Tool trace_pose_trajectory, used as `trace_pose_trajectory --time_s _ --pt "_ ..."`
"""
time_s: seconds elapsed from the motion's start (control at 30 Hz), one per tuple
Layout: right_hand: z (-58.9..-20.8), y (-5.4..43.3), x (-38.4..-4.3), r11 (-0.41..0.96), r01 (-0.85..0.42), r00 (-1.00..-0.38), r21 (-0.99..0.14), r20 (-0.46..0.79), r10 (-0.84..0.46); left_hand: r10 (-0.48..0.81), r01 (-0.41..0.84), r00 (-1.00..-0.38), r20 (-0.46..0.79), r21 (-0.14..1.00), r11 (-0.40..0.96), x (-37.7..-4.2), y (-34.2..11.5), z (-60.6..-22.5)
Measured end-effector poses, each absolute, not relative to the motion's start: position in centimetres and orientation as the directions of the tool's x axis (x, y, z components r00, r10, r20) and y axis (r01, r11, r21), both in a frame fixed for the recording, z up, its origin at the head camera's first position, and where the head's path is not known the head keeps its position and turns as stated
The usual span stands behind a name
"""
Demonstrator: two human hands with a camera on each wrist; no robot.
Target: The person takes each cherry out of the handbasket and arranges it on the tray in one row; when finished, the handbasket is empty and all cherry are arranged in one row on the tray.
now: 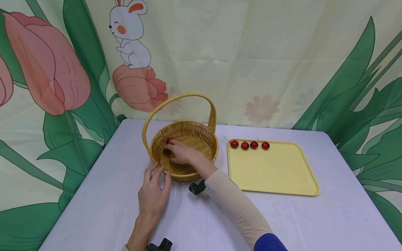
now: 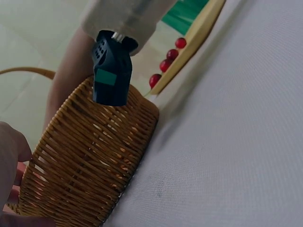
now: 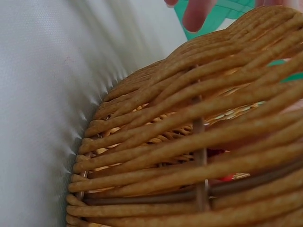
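Note:
A woven basket (image 1: 188, 177) with a tall arched handle stands on the table. My right hand (image 1: 182, 152) reaches down inside it, fingers bent toward the left inner wall. Just behind those fingers a red cherry (image 1: 170, 140) shows. Through the weave, the right wrist view gives a glimpse of red; whether the right fingers pinch a cherry I cannot tell. My left hand (image 1: 154, 191) is at the basket's near left rim, its fingers spread and their tips touching the rim.
Right of the basket lies a yellow tray (image 1: 273, 170). Several cherries (image 1: 245, 145) with thin stems sit in a row along its far left edge. A white cloth covers the table (image 1: 103, 195), and a printed curtain (image 1: 220, 69) hangs behind.

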State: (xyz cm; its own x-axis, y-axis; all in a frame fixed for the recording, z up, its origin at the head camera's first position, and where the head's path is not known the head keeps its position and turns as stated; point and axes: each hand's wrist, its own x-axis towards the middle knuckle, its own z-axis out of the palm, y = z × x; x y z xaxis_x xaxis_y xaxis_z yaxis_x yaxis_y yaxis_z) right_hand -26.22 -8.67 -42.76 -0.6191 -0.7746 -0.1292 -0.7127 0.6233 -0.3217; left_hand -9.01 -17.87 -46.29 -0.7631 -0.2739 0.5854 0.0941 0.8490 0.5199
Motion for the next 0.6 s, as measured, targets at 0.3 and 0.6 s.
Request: trace_pose_trajectory --time_s 0.3,0.6 --pt "-42.60 -8.51 -26.05 0.610 -0.715 -0.603 -0.341 -0.141 -0.785 -0.276 0.084 -0.770 0.576 0.519 0.850 -8.94 -17.80 -46.07" --pt "-42.25 -7.92 -25.66 0.592 -0.710 -0.607 -0.381 -0.095 -0.789 -0.278 0.090 -0.768 0.577 0.527 0.845 -8.94 -17.71 -46.01"
